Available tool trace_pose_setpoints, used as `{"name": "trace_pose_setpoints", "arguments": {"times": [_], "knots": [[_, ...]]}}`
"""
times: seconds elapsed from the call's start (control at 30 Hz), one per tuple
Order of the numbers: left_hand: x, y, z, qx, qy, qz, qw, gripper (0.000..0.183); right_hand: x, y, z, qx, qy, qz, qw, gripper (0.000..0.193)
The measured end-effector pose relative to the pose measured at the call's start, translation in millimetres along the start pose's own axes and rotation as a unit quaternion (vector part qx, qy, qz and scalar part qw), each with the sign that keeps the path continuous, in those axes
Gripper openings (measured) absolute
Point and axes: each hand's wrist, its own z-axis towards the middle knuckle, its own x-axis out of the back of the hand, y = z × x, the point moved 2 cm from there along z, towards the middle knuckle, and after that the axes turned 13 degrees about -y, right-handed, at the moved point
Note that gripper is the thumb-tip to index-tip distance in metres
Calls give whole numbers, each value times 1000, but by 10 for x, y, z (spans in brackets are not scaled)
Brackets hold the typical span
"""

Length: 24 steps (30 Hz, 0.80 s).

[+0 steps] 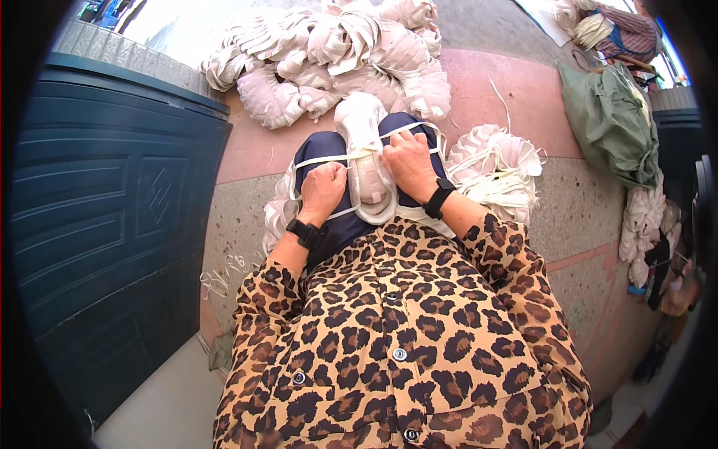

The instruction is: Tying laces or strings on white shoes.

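Observation:
A pale pink and white shoe upper (367, 181) lies lengthwise between my knees, its rounded heel end toward me. A flat cream shoelace (329, 159) runs across it and loops out to both sides. My left hand (324, 187) is closed in a fist on the lace at the upper's left side. Closed too, my right hand (410, 165) grips the lace at the right side, its knuckles against the upper. The fingertips of both hands are mostly hidden.
A big heap of pale pink shoe uppers (336, 56) lies on the floor ahead. Beside my right knee is a pile of uppers and cream laces (493, 168). A dark blue door (112, 202) stands close on the left. A green sack (609, 123) is at the far right.

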Motion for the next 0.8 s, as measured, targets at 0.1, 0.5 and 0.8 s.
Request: {"name": "trace_pose_setpoints", "arguments": {"times": [0.1,0.5,0.8], "knots": [[-36,-4,21,-6,10,-4,1000,21,-9,-8,-3,4,2,-1,1000,9],[-157,154,44,22,-15,160,987,26,-54,-8,2,9,1,12,1000,19],[-58,403,-168,-26,33,277,960,25,-13,-143,-85,-31,-82,-26,996,16]]}}
